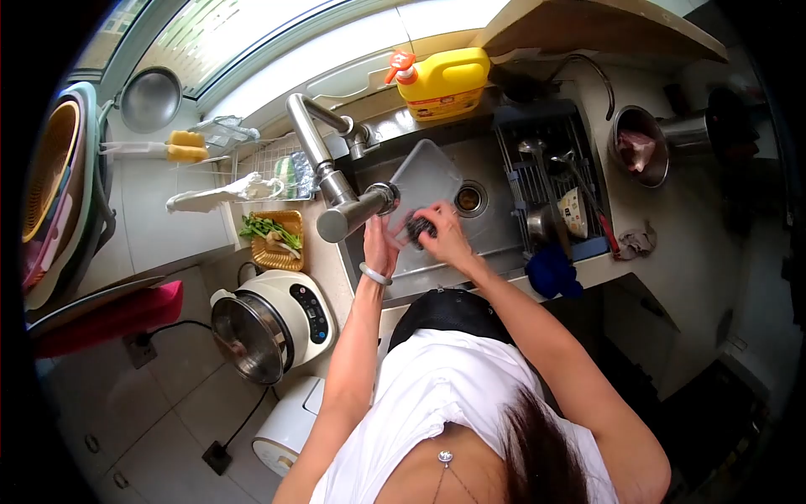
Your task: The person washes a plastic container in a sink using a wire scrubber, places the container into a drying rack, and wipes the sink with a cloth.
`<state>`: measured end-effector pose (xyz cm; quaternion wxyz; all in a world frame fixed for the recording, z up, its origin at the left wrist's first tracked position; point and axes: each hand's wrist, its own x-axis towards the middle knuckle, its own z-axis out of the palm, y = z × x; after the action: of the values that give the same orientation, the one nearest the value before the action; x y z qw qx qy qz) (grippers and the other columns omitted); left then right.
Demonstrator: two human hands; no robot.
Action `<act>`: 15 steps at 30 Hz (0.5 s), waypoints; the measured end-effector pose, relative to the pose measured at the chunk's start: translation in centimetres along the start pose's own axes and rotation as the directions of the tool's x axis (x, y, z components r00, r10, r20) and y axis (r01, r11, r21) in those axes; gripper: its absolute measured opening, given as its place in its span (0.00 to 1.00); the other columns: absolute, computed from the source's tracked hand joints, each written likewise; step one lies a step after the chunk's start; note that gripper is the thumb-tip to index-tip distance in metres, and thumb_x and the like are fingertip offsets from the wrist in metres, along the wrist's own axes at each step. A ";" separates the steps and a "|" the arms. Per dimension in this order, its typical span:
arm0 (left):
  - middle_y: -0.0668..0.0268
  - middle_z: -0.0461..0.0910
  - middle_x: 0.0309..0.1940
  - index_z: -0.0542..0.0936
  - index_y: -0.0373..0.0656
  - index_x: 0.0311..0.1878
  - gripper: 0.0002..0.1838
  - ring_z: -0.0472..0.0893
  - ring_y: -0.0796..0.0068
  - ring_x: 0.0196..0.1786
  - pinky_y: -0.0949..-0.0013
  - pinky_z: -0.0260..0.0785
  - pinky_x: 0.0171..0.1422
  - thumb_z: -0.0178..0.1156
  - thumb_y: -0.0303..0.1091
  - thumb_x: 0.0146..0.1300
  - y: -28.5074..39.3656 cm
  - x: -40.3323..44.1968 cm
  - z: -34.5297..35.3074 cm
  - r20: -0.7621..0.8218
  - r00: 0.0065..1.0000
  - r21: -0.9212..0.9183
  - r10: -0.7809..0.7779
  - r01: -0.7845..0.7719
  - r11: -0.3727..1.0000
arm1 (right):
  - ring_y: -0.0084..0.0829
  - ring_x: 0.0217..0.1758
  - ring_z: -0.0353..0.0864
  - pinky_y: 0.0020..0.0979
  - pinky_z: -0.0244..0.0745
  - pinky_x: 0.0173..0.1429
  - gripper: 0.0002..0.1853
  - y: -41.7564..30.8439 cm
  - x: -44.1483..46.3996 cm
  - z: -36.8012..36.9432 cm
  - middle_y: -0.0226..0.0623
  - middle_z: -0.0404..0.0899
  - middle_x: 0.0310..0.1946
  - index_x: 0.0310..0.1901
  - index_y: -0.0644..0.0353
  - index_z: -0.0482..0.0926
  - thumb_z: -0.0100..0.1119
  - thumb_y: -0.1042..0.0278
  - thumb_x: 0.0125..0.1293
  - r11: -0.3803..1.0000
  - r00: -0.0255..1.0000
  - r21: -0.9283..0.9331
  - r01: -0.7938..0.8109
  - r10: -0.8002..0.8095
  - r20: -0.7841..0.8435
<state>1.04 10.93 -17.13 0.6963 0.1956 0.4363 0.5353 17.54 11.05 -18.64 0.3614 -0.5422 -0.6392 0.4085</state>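
Over the metal sink (pixel 495 218), my left hand (pixel 379 250) grips the near edge of a translucent plastic container (pixel 426 175), which is tilted. My right hand (pixel 448 238) is closed around a dark scouring pad (pixel 420 227) and presses it against the container's near end. The faucet (pixel 357 210) hangs just above my left hand and covers part of the container's left side. The drain (pixel 470 199) shows to the right of the container.
A dish rack (pixel 550 118) with ladles and a bowl fills the sink's right side. Behind stands a yellow jug (pixel 453 80) with a pump. An electric pot (pixel 306 315) and a basket of greens (pixel 277 239) are at left; a metal bowl with meat (pixel 635 151) is at right.
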 end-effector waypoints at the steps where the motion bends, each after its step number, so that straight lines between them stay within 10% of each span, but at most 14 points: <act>1: 0.56 0.65 0.68 0.59 0.49 0.71 0.29 0.70 0.48 0.65 0.42 0.69 0.63 0.41 0.55 0.75 0.3 -0.7 0.6 -0.005 0.997 -0.038 -0.074 0.074 0.997 | 0.50 0.53 0.69 0.44 0.67 0.59 0.19 1.1 0.4 -0.5 0.46 0.69 0.47 0.46 0.54 0.80 0.62 0.75 0.48 0.995 0.998 -0.096 -0.002 -0.004 -0.063; 11: 0.54 0.63 0.70 0.58 0.50 0.68 0.29 0.74 0.46 0.62 0.41 0.73 0.60 0.41 0.58 0.73 1.5 -2.0 0.1 0.032 0.990 -0.068 -0.138 0.140 0.988 | 0.46 0.51 0.71 0.41 0.69 0.57 0.21 5.3 5.2 -4.6 0.44 0.70 0.45 0.48 0.50 0.75 0.63 0.73 0.50 0.918 0.927 -0.374 -0.129 -0.023 -0.375; 13: 0.53 0.64 0.69 0.58 0.49 0.67 0.28 0.75 0.46 0.60 0.41 0.75 0.58 0.42 0.57 0.74 1.2 -1.6 -0.7 0.015 0.988 -0.091 -0.151 0.152 0.984 | 0.37 0.44 0.76 0.35 0.73 0.52 0.20 6.2 5.7 -5.1 0.40 0.75 0.40 0.49 0.54 0.73 0.63 0.72 0.51 0.964 0.939 0.226 -0.142 0.203 -0.278; 15: 0.52 0.66 0.68 0.59 0.48 0.66 0.27 0.76 0.45 0.59 0.42 0.76 0.56 0.43 0.56 0.74 0.5 -0.7 -1.8 0.001 0.986 -0.115 -0.168 0.167 0.979 | 0.31 0.39 0.78 0.31 0.74 0.47 0.19 6.8 5.6 -5.6 0.36 0.78 0.36 0.47 0.58 0.73 0.64 0.70 0.51 0.938 0.924 0.292 -0.188 0.269 -0.271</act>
<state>-0.75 10.11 -17.45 0.7473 0.1154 0.4226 0.4997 24.45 17.89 -22.46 0.4736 -0.6183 -0.4478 0.4392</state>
